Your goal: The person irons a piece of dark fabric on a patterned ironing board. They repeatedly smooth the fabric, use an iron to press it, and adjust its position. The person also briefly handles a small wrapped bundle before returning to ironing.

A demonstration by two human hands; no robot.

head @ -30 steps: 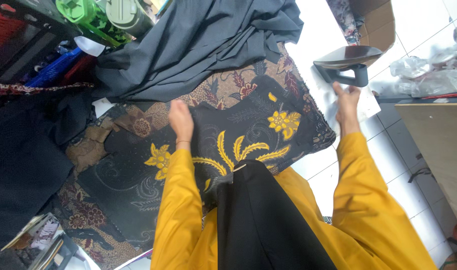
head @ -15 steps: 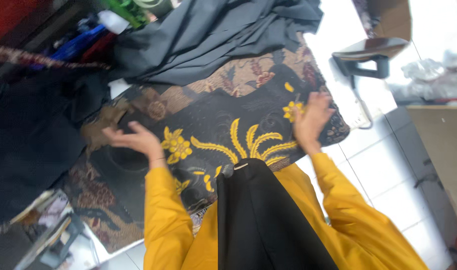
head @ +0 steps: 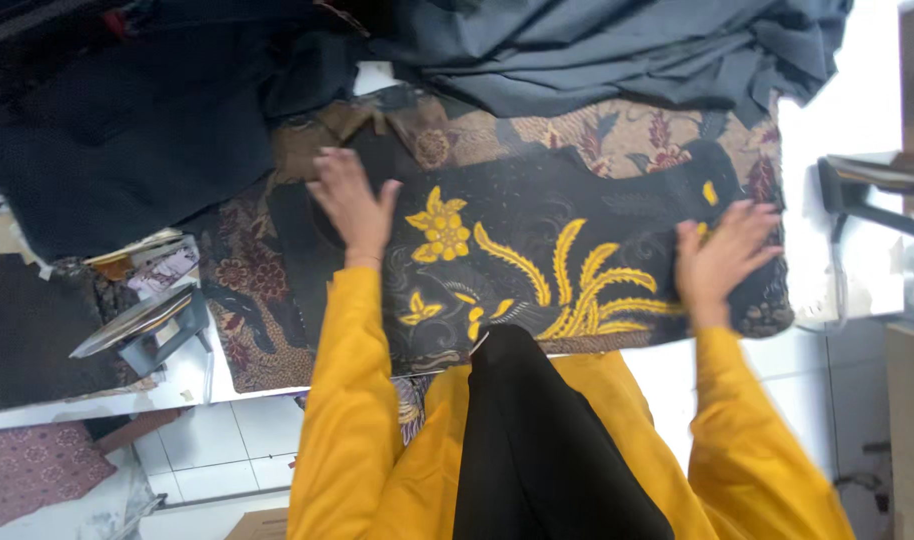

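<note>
A black cloth piece with yellow flower and leaf print (head: 537,250) lies flat on a brown patterned pad (head: 617,135). My left hand (head: 354,205) rests palm down on the cloth's left end, fingers spread. At the cloth's right end my right hand (head: 722,258) also lies flat with fingers apart. Neither hand holds anything. Both arms wear yellow sleeves.
A grey-blue fabric heap (head: 617,50) lies at the far edge and a dark navy cloth (head: 117,140) at the left. A dark iron (head: 882,190) sits on the white surface at right. Another iron-like tool (head: 147,325) and papers lie at lower left.
My right hand left the iron and came down onto the cloth's right end. My left hand slid to the left end. The view shifted left.
</note>
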